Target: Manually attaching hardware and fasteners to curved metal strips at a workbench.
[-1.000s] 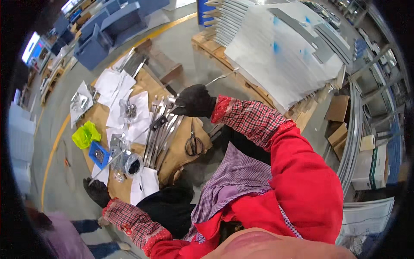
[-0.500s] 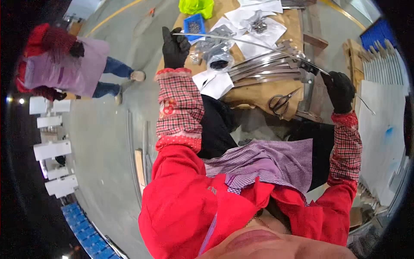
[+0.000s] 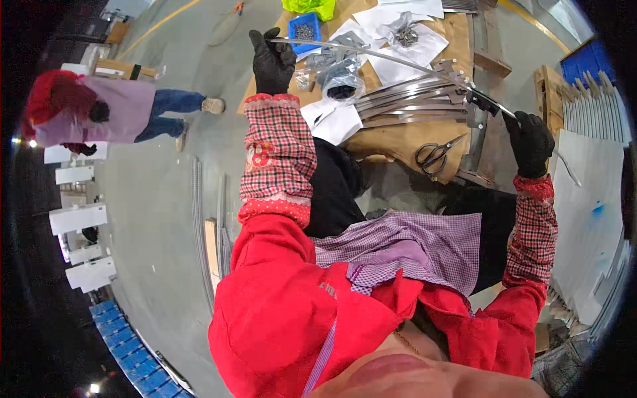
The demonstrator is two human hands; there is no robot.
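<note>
Metal strip (image 3: pixel 358 49) spans the counter (image 3: pixel 391 140) crosswise: left hand's (image 3: pixel 273 65) fingers curled on its left-edge end, right hand's (image 3: pixel 532 144) closed around it past right edge.

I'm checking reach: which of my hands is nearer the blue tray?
Left: your left hand is just lower left of the blue tray in view; your right hand is far off, lower right.

No text is legible, including small marks (image 3: pixel 328 290) on the red jacket (image 3: pixel 275 312).
</note>
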